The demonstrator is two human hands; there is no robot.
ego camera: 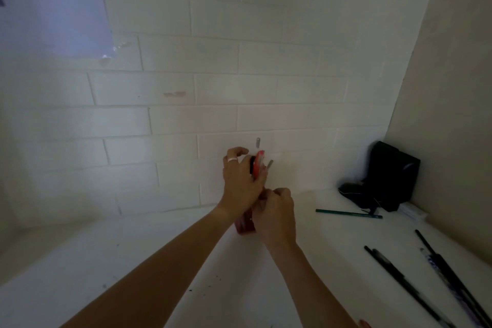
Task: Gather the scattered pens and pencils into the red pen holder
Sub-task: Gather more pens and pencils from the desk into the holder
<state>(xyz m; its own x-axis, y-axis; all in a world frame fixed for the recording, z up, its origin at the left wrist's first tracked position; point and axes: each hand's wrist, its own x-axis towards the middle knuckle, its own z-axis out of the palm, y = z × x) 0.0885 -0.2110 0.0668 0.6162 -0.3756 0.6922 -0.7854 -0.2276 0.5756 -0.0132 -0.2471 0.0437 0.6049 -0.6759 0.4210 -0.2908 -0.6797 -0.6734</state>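
Observation:
The red pen holder (244, 225) stands on the white table by the wall, mostly hidden behind my two hands. My left hand (241, 184) is wrapped around a bunch of pens (259, 161), red, black and grey, whose tops stick up above the holder. My right hand (275, 214) grips the holder's side just below. A green pencil (348, 213) lies flat on the table to the right. Several long black pens (404, 283) lie near the right front.
A black pouch or box (387, 177) leans in the right corner against the beige side wall (452, 114). The white brick wall (213, 88) stands right behind the holder. A paper sheet (53, 2) hangs top left.

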